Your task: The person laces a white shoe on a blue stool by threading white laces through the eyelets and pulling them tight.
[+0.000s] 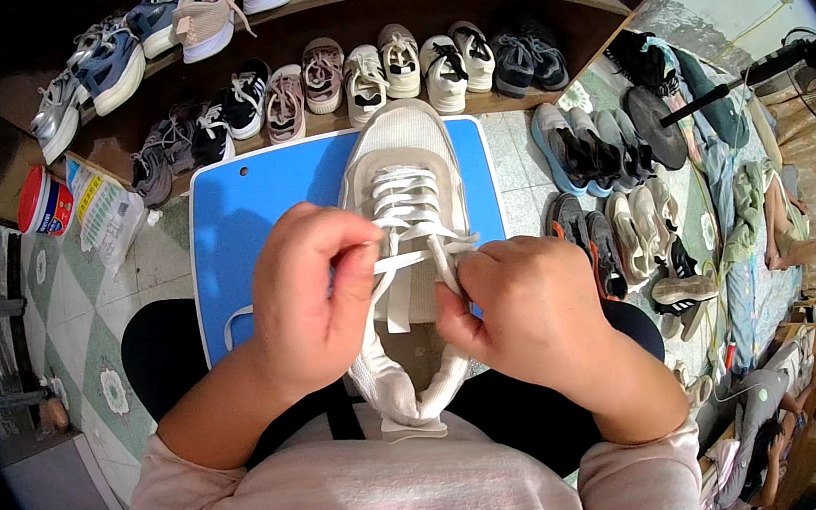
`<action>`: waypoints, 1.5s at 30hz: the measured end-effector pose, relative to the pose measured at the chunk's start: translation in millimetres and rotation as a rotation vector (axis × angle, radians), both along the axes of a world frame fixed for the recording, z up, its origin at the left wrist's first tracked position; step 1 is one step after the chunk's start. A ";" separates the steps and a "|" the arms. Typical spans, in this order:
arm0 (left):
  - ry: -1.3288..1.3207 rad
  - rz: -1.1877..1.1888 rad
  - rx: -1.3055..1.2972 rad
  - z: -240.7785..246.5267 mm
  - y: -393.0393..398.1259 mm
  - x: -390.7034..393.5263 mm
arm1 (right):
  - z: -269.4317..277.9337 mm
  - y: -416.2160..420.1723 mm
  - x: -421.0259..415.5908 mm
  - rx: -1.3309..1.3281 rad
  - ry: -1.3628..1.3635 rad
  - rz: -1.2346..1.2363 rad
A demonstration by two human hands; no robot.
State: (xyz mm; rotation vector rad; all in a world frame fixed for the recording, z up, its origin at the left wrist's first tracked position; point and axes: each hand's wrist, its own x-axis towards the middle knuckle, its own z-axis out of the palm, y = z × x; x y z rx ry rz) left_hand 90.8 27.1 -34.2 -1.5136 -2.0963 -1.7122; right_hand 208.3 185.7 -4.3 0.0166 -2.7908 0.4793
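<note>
A cream sneaker lies on a blue board with a white edge, its toe pointing away from me and its heel close to my body. White flat shoelaces cross its upper several times. My left hand pinches a lace between thumb and forefinger at the left of the eyelets. My right hand is closed at the right eyelet edge, over the collar, with a lace end beside its forefinger. The fabric tongue shows between the hands.
Behind the board, several pairs of sneakers line a wooden shelf. More shoes stand on the tiled floor at right, near a black fan. A red-lidded bucket and a plastic bag stand at left. Other people are partly visible at right.
</note>
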 end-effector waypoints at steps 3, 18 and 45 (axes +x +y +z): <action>0.320 0.020 -0.268 12.3 4.1 -5.4 | -1.5 0.6 0.2 0.000 0.013 -0.002; -0.149 -0.025 -0.015 1.8 -4.0 -4.4 | -1.3 1.1 -0.8 -0.012 0.014 0.018; -0.369 -0.356 0.115 3.1 -8.1 -2.1 | 14.5 33.4 0.8 -0.256 -0.149 -0.109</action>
